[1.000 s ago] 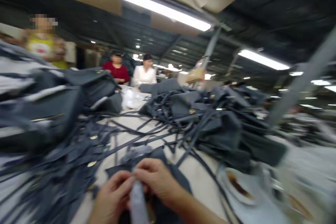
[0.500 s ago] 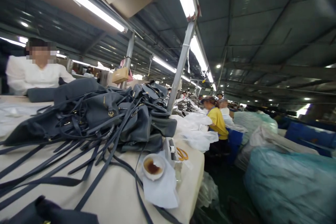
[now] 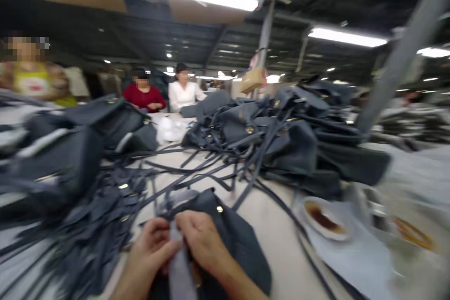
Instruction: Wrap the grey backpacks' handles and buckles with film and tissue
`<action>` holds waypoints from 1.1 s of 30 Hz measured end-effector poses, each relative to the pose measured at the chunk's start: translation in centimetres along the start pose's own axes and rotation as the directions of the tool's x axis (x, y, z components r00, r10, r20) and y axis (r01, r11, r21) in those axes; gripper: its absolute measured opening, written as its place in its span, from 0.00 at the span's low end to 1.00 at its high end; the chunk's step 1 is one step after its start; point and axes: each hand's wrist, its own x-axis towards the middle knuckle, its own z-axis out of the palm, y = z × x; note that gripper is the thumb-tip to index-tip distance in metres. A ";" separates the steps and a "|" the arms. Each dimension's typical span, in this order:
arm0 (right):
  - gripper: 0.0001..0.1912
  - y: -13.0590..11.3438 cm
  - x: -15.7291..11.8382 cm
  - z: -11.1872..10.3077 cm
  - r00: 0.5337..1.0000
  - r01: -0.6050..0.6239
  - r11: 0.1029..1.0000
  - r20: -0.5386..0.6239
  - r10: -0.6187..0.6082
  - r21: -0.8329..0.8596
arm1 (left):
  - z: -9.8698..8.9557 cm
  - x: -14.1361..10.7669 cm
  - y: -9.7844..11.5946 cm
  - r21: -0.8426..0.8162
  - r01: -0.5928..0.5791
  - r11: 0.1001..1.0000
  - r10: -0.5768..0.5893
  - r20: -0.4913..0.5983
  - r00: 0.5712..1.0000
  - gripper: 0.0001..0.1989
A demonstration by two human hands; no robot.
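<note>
Strip [image 3: 181,267] pinched by my left hand [image 3: 153,246] and right hand [image 3: 203,236] runs lengthwise toward the far table [image 3: 281,253] edge; rightward, a dish [image 3: 338,210] holds something brown.

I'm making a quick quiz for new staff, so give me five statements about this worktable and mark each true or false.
1. The left hand and right hand are both at the pale strip. True.

2. The white dish sits to the left of both hands. False: it sits to their right.

3. A dark bag lies by the hands. True.

4. Dark straps run across the table. True.

5. The person at the picture's far left wears white. False: mainly yellow.
</note>
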 end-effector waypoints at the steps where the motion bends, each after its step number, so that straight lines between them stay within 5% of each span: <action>1: 0.26 0.3 -0.2 0.2 0.999 -0.016 0.999 0.034 0.015 0.031 | -1.3 -0.4 0.4 0.021 -0.016 1.000 0.016 -0.016 1.000 0.20; 4: 0.26 1.7 -0.6 -1.3 0.997 -0.077 0.997 0.028 0.078 -0.018 | -2.8 -0.4 1.1 0.038 -0.039 0.999 0.037 0.043 0.998 0.24; 10: 0.20 1.8 -0.5 -4.6 0.999 -0.030 0.962 -0.051 0.016 -0.273 | -1.6 0.0 1.2 -0.003 -0.026 1.000 0.026 0.043 0.999 0.22; 19: 0.32 -0.6 2.3 0.0 0.985 -0.156 0.987 0.070 0.158 -0.039 | -1.9 0.7 -0.6 -0.116 -0.064 0.991 0.068 0.035 0.997 0.24; 26: 0.30 0.3 3.1 -0.3 0.975 -0.177 0.974 0.159 0.155 0.139 | -2.0 0.1 0.4 -0.113 -0.008 0.994 0.025 0.151 0.988 0.23; 33: 0.21 -0.1 2.5 -0.6 0.948 -0.272 0.919 0.241 0.206 0.285 | -1.3 0.5 -0.5 -0.166 -0.084 0.982 0.099 0.084 0.991 0.25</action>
